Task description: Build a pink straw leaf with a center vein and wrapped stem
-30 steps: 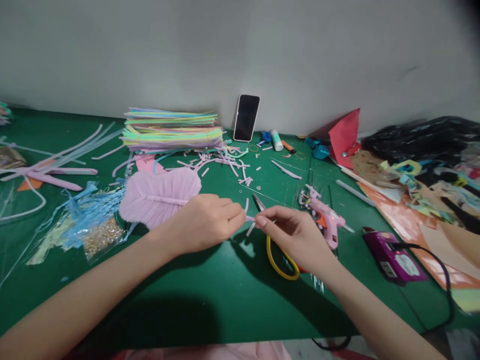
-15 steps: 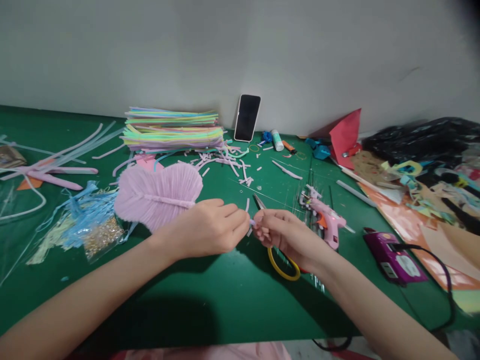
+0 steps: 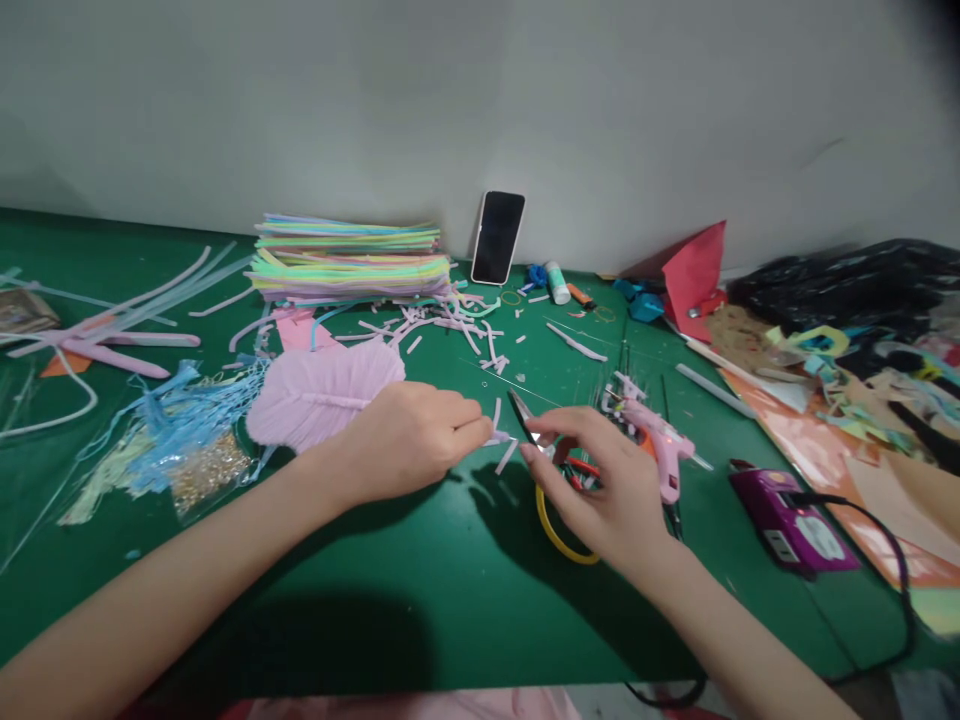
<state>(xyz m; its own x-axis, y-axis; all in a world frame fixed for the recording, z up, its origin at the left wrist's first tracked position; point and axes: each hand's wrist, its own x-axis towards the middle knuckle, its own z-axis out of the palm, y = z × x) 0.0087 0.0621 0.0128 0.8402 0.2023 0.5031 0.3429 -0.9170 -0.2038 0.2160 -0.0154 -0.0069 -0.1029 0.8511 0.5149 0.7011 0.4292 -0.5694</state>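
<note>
My left hand (image 3: 420, 435) is closed round the stem of a lilac pipe-cleaner leaf (image 3: 322, 395). The fuzzy, ribbed leaf spreads out to the left behind that hand, and a short end of the stem pokes past the fingertips on the right. My right hand (image 3: 592, 480) hovers over the scissors (image 3: 559, 530), thumb and forefinger apart. The scissors' dark blade points up and left, and part of their yellow handle loop shows below the hand; the rest is covered. Small lilac offcuts (image 3: 506, 457) lie between the two hands.
Bundled pipe cleaners (image 3: 349, 260) lie at the back, beside a leaning phone (image 3: 499, 237). On the right are a pink glue gun (image 3: 660, 440) and a purple power socket (image 3: 791, 520) with a black cord. Blue tassels (image 3: 176, 410) and a bag of gold bits (image 3: 208, 472) lie left.
My right hand has let go of the stem end, moved right and spread its fingers by the scissors. My left hand has shifted slightly, and the leaf has tilted with it.
</note>
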